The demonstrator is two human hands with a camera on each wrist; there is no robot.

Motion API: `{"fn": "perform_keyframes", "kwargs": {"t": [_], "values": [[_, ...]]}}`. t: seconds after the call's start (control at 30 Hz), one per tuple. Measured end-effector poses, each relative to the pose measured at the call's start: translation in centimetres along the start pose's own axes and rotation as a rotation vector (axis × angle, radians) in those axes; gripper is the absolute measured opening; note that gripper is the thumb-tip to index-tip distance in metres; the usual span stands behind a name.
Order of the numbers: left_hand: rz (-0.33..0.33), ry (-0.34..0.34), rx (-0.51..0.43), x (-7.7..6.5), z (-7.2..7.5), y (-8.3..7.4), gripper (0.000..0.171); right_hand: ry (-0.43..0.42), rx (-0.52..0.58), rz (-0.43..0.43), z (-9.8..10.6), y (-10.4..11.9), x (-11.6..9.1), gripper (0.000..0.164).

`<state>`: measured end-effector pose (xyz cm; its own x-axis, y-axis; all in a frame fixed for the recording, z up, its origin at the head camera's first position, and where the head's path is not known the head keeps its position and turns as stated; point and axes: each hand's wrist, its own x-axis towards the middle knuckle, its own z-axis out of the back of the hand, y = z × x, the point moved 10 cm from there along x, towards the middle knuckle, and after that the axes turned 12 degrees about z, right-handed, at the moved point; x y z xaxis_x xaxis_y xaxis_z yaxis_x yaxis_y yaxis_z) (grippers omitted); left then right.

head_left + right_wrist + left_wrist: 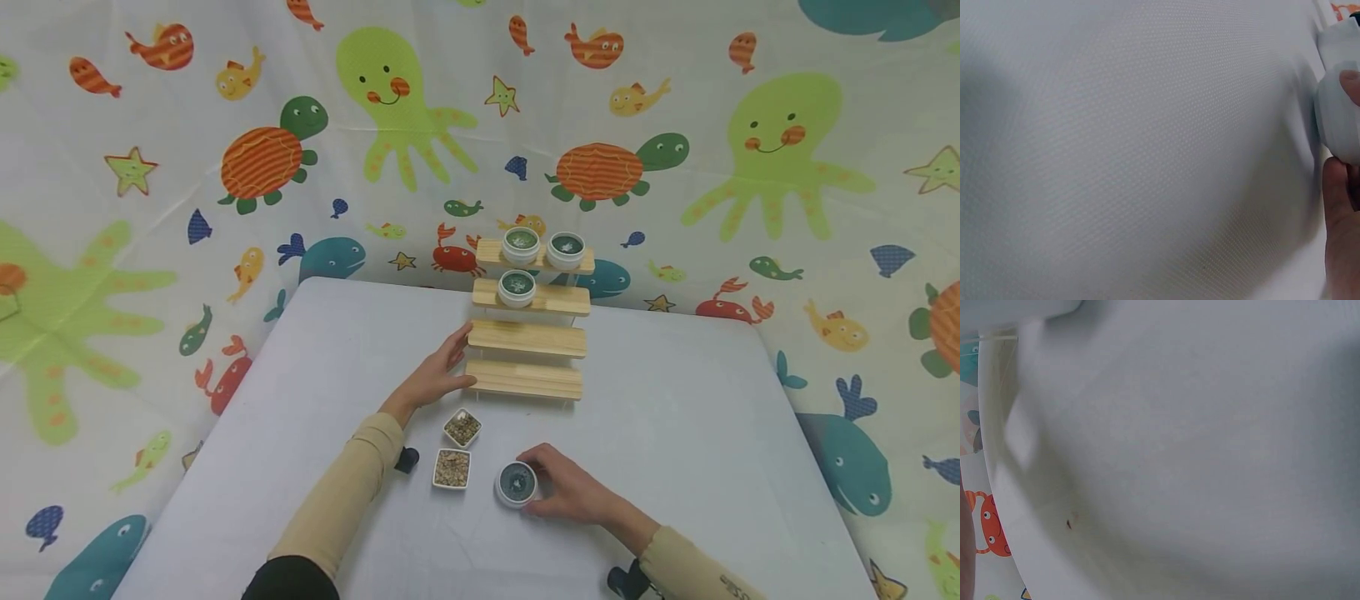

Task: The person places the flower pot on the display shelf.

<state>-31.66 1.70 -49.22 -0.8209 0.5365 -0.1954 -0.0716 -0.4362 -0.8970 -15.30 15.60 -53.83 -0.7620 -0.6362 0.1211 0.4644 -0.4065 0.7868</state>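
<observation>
In the head view a small round white pot with a dark green, white-flecked top is near the table's front. My right hand grips it from the right side, thumb and fingers around its wall. In the right wrist view the white pot shows at the right edge, fingers against it. My left hand touches the left ends of the two lower steps of a wooden tiered rack. Three similar round pots stand higher up: two on the top step, one pot on the step below.
Two square white dishes of grainy, gravel-like bits, the rear dish and the front dish, sit between my arms. A white cloth covers the table. Behind it hangs a curtain printed with sea animals.
</observation>
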Motion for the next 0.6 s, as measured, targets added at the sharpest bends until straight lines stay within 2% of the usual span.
{"fn": "perform_keyframes", "kwargs": {"t": [0.27, 0.6], "values": [[0.004, 0.011, -0.019, 0.2, -0.1, 0.3, 0.092, -0.041, -0.022, -0.07, 0.8, -0.7, 0.2, 0.061], [0.021, 0.013, -0.026, 0.2, -0.1, 0.4, 0.092, -0.129, 0.07, -0.159, 2.9, -1.1, 0.6, 0.062]]}}
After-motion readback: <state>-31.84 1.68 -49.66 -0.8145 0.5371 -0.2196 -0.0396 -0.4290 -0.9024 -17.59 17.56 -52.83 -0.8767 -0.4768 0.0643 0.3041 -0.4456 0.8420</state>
